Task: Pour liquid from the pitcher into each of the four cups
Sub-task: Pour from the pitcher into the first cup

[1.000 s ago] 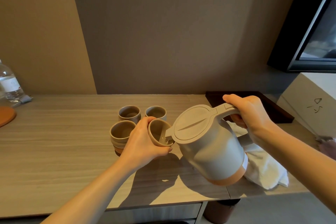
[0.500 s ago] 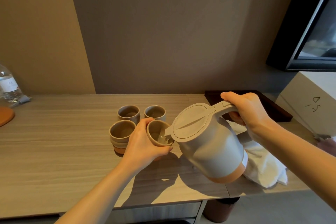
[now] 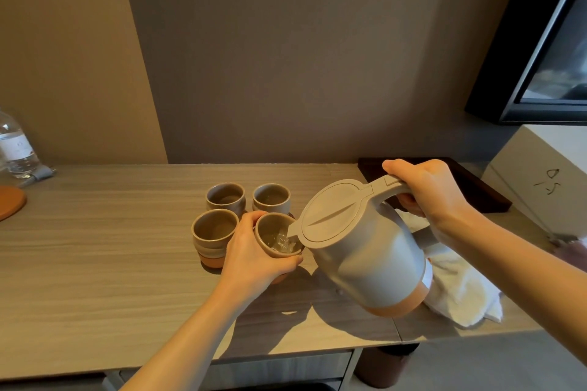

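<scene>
Pitcher [image 3: 365, 251] gripped by right hand [image 3: 425, 190], tipped so water lands in front cup [image 3: 276, 238], steadied by clasping left hand [image 3: 257, 257]

Two bare forearms reached into view, one from the near left and one from the right edge. No sleeve, watch, ring or bracelet showed on either. The left hand [image 3: 254, 251] and right hand [image 3: 425, 190] were ungloved, with slim fingers and short, plain nails. The arms were slender and smooth, without visible marks.
</scene>
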{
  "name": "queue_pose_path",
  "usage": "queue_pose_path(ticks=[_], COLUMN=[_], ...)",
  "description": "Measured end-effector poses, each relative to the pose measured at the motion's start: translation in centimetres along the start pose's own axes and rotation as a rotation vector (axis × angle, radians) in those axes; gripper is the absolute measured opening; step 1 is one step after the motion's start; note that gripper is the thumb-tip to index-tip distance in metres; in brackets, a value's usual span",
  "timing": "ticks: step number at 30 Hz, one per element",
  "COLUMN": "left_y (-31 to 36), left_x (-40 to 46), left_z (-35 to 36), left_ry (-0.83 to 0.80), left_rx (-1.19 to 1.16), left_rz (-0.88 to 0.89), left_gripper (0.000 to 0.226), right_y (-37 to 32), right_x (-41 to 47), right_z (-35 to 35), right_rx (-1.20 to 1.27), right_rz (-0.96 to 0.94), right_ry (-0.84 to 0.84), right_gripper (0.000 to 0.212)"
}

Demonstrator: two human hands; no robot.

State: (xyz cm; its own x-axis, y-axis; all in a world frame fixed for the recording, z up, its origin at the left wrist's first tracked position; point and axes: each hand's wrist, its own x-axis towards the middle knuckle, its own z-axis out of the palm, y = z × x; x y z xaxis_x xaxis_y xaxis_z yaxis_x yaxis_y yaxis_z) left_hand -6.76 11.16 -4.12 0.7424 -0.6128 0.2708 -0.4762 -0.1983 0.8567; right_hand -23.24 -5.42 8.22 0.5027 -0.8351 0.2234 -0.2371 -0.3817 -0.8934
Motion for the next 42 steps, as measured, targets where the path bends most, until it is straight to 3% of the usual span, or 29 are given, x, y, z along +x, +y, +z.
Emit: queue_pose_path(ticks=[42], left_y=[-1.1], left_x=[-0.6], left_z=[1.1], left_ry=[0.089], left_rx=[-0.113], left_rz=[-0.084], left_gripper=[0.085], right_y=[-0.5], right_x=[0.6], right_z=[0.9], right_rx=[-0.057], right_rz=[-0.008], right_ry=[0.015], right_gripper=[0.045])
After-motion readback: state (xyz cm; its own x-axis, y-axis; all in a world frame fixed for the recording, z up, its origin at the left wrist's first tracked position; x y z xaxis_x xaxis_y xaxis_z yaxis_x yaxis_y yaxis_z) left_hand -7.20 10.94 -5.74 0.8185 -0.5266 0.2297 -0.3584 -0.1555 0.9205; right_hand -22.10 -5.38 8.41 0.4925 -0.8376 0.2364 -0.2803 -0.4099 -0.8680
